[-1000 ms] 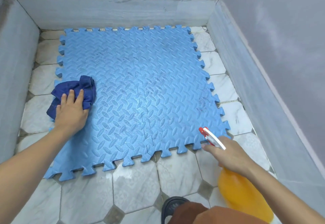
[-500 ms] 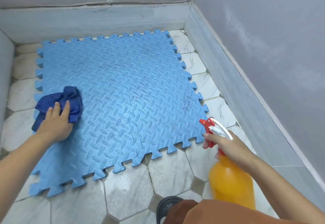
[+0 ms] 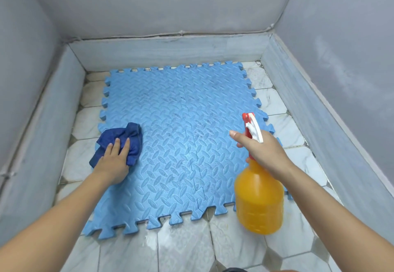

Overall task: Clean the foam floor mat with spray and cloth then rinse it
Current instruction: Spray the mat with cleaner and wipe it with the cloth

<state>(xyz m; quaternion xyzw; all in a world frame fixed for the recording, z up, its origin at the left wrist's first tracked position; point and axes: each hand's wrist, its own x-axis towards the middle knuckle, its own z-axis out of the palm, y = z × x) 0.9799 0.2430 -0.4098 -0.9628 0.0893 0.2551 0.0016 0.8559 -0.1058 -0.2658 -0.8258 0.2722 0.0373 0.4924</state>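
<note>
A blue foam mat [image 3: 170, 135] with interlocking edges lies flat on the tiled floor. At its left edge my left hand [image 3: 114, 160] presses a crumpled dark blue cloth [image 3: 128, 137] onto the mat, fingers laid straight over it. My right hand [image 3: 263, 151] grips the neck of an orange spray bottle [image 3: 259, 199] with a red and white trigger head [image 3: 251, 126], held in the air over the mat's near right corner. The nozzle points away from me across the mat, and my forefinger sticks out to the left of the trigger.
The white marble-look tiled floor [image 3: 183, 248] is wet near the mat's front edge. Low grey tiled kerbs [image 3: 170, 49] and grey walls close the area at the back, left and right. A dark shape sits at the bottom edge.
My right hand has lifted the spray bottle up and forward, from beside the mat's near right corner to above it. The view has pulled back and tilted up. My left hand stays on the cloth.
</note>
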